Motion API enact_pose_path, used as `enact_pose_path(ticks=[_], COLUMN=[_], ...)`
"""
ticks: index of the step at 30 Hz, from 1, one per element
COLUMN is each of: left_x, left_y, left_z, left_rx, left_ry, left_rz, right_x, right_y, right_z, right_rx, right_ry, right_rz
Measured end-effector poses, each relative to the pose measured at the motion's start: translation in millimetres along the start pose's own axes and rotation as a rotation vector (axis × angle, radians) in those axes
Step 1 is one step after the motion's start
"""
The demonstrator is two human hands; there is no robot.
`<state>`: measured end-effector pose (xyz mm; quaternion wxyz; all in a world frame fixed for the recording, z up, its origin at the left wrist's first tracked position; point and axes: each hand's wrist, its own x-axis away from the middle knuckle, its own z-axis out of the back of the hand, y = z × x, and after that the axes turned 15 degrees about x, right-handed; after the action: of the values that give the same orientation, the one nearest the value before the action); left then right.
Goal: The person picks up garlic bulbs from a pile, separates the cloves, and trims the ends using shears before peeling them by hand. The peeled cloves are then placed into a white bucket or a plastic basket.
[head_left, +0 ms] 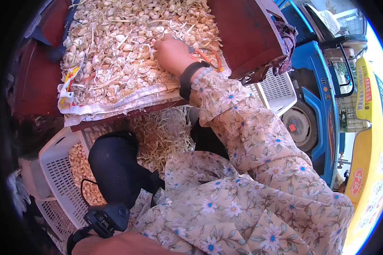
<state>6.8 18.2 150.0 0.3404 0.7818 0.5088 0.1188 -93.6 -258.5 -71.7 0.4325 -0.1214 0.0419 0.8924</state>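
My right hand (173,54) reaches over a heap of garlic cloves and loose skins (127,55) spread on a white sheet. Its fingers are bent down into the heap, and what they hold, if anything, is hidden. Red-handled pliers or cutters (208,54) lie beside the wrist, partly behind it. Low in the view, my left hand (123,244) shows only its back near a wrist-worn black camera (108,219); its fingers are out of sight.
A white crate (57,170) of peeled cloves (81,170) stands at lower left. Dry stalks (166,136) lie below the dark red table (247,34). Another white crate (278,91), a blue vehicle (312,106) and a yellow sign (364,170) are at the right.
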Motion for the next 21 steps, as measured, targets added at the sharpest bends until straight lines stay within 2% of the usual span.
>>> enact_pose_path(ticks=[3, 5, 7, 9, 11, 12, 14, 15, 16, 17, 21], left_x=[28, 41, 46, 58, 79, 92, 113, 127, 147, 158, 228], left_y=[-19, -24, -25, -36, -52, -61, -72, -74, -73, -76, -85], left_z=[-1, -5, -8, -2, 0, -2, 10, 22, 38, 58, 148], left_rx=[0.078, 0.193, 0.360, 0.338, 0.258, 0.202, 0.044, -0.050, 0.120, -0.119, -0.710], left_ry=[-0.023, -0.041, -0.101, -0.175, -0.028, 0.144, 0.443, 0.573, 0.729, 0.936, 1.353], left_rz=[-0.149, -0.144, -0.083, -0.189, -0.266, -0.266, -0.289, -0.300, -0.311, -0.334, -0.301], right_x=[-1, 6, 2, 5, 0, 2, 3, 2, 1, 6, 35], right_y=[4, 2, 11, 21, 25, 30, 30, 34, 38, 35, -7], right_z=[-1, 6, 0, -10, -6, -2, 9, 11, 13, 20, 78], right_rx=[0.061, 0.011, -0.125, -0.232, -0.324, -0.341, -0.784, -0.877, -0.965, -0.990, -1.126], right_ry=[-0.007, -0.010, 0.139, 0.208, 0.187, 0.161, -0.010, -0.013, -0.018, -0.013, -0.036], right_rz=[-0.021, -0.075, -0.095, -0.093, -0.101, -0.129, -0.242, -0.241, -0.242, -0.201, -0.122])
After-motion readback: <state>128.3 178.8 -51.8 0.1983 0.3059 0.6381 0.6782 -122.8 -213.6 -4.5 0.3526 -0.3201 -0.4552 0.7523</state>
